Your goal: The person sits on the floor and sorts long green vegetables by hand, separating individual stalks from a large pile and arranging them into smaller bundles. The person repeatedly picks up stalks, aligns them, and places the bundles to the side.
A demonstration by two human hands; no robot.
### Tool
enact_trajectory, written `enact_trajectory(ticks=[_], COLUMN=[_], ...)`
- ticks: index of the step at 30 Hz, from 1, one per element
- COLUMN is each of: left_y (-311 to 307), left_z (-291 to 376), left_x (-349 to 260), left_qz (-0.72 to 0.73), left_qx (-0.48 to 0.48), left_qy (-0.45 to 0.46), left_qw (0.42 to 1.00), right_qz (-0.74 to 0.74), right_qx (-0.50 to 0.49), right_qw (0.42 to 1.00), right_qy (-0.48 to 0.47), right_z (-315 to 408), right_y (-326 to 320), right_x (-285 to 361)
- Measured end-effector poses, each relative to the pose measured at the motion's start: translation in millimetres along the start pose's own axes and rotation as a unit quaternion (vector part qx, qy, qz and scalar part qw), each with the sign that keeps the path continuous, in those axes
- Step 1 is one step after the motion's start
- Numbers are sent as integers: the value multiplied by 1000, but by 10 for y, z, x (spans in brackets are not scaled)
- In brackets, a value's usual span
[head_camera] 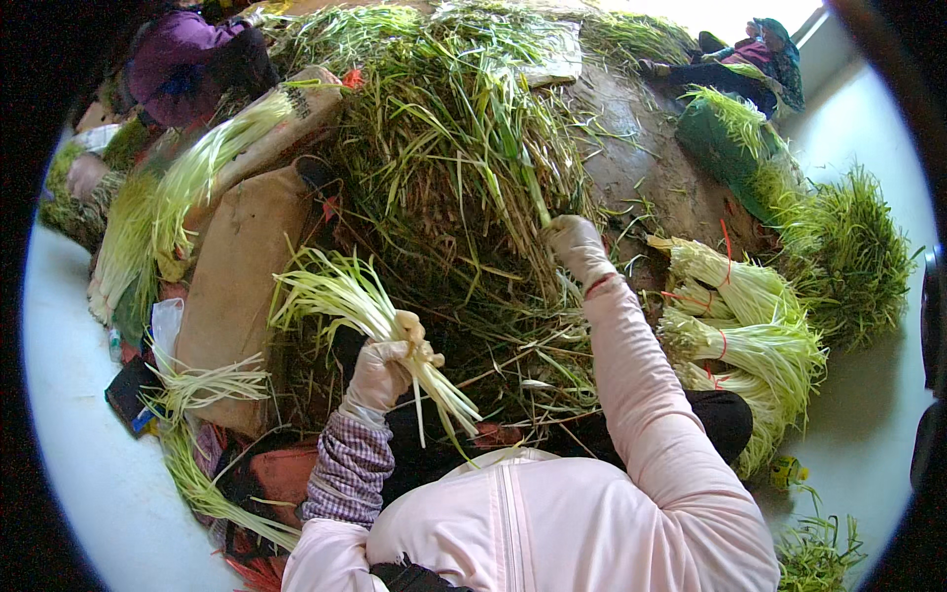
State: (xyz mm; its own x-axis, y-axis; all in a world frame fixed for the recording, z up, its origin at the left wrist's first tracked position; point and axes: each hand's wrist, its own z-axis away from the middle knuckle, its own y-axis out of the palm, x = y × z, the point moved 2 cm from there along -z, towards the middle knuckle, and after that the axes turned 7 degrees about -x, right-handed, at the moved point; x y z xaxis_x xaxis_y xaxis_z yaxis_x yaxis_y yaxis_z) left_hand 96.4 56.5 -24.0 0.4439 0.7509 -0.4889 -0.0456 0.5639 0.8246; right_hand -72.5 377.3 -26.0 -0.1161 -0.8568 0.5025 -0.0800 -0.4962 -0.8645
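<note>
My left hand (pixel 385 370), in a pale glove, grips a bunch of pale green leafy stalks (pixel 348 296) around its white lower part; the white ends point down to the right. Ahead of me lies a large heap of untrimmed green stalks with dry leaves (pixel 444 163). At the heap's right side my right hand (pixel 575 248), also gloved, is closed on the base of a thick green-leaved stalk (pixel 534 192). Its fingertips are partly hidden.
Red-tied bundles of stalks (pixel 747 325) lie at right, beside leafy greens (pixel 858 251). On the left, a brown padded block (pixel 229 296) stands near loose stalks (pixel 214 385) and a long pale bundle (pixel 214 155). Two people (pixel 177 66) (pixel 762 66) sit farther off, at upper left and upper right.
</note>
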Motion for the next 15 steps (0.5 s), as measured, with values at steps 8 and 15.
enact_trajectory(ticks=[8, 15], left_y=[22, 362], left_z=[-52, -7], left_x=[-105, -108], left_qz=[60, 12], left_qx=[81, 36], left_qy=[14, 37], left_qw=[995, 999], right_qz=[-274, -429], right_qx=[-285, -113], right_qw=[909, 890], right_qy=[-134, -105], right_z=[660, 1079], right_y=[-733, -517], right_x=[124, 453])
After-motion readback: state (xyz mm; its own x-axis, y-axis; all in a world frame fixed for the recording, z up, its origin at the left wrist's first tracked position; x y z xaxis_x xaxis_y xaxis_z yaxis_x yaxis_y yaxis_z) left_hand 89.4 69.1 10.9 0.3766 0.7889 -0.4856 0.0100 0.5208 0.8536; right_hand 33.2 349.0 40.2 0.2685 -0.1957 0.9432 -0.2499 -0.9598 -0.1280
